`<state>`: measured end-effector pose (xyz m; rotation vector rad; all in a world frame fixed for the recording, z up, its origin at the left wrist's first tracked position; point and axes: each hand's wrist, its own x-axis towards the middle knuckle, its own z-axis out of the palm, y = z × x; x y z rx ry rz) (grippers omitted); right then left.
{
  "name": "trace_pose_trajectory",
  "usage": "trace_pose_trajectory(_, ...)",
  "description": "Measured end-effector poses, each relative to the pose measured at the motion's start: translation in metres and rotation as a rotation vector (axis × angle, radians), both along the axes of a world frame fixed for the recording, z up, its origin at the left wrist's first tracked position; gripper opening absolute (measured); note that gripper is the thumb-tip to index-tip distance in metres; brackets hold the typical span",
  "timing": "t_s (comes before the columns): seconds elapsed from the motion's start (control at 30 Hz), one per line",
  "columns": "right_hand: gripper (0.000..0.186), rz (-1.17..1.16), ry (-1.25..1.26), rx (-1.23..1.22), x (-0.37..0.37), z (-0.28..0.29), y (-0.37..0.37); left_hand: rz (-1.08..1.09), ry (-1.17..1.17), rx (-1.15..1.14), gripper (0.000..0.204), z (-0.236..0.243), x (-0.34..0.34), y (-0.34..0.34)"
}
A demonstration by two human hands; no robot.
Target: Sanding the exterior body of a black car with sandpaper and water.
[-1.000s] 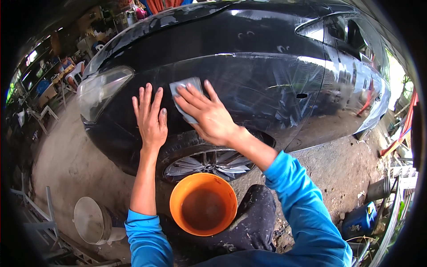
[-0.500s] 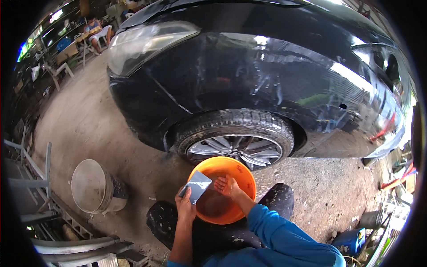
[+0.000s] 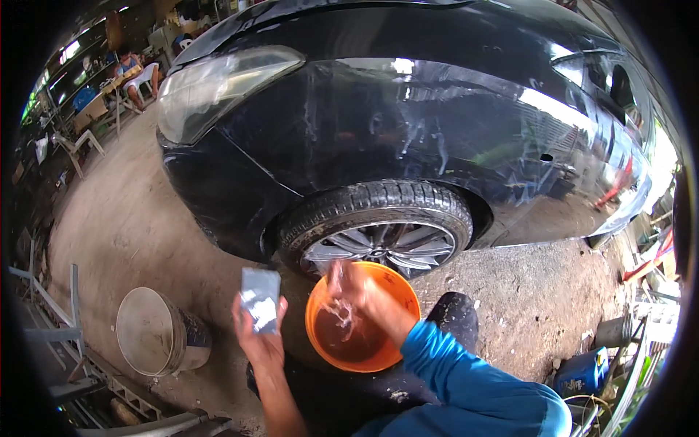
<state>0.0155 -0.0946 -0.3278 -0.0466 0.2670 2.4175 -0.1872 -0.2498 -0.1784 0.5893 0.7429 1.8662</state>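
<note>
The right hand (image 3: 349, 284) is smeared by motion blur over the far rim of an orange bucket (image 3: 408, 297), so whether its grip is spread or pressed together cannot be told, nor whether it touches the rim. A streak of splashed water (image 3: 342, 315) shows below it, and the brownish water in the bucket hides the bottom. The left hand (image 3: 259, 346) pinches a grey sheet (image 3: 263, 282) between thumb and fingers at its lower part, holding it just left of the bucket; a white gleam washes out its middle, and the fingers behind it are hidden. The left forearm is cut off by the lower edge.

Behind the bucket, whose rim covers part of the wheel (image 3: 408, 239), stands a black car (image 3: 342, 146) with whitish streaks on its fender and a hazy headlight (image 3: 226, 91); its roof and rear run out of view. The ground (image 3: 102, 218) is bare, dusty and brown, rougher on the right. A pale bucket (image 3: 193, 355) lies tilted at left, a blue container (image 3: 582, 373) sits at right, and a seated person (image 3: 138, 76) is small and indistinct in the dim, cluttered background.
</note>
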Motion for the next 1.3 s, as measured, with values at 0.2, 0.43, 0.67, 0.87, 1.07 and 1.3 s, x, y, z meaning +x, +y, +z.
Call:
trace_pose_trajectory(0.2,0.024,-1.617,-1.837,2.001,0.126,0.405,0.087,0.317,1.064,0.489,0.062,0.135,0.116,0.164)
trace_pose_trajectory(0.43,0.056,-1.320,-2.979,2.245,0.346,0.448,0.091,0.389,2.203,0.883,0.077,0.165,0.128,0.233)
trace_pose_trajectory(0.67,0.061,-1.478,-3.198,1.961,0.453,0.428,0.054,0.344,2.219,1.045,0.067,0.202,0.217,0.234)
trace_pose_trajectory(0.87,0.063,-1.458,-3.063,2.040,0.449,0.414,0.072,0.363,2.197,1.431,0.061,0.216,0.348,0.246)
trace_pose_trajectory(1.07,0.061,-1.574,-3.095,2.020,0.450,0.426,0.053,0.316,2.497,1.265,0.067,0.179,0.130,0.256)
trace_pose_trajectory(1.3,0.065,-1.337,-3.024,1.941,0.444,0.422,0.056,0.237,2.164,1.646,0.066,0.203,0.398,0.239)
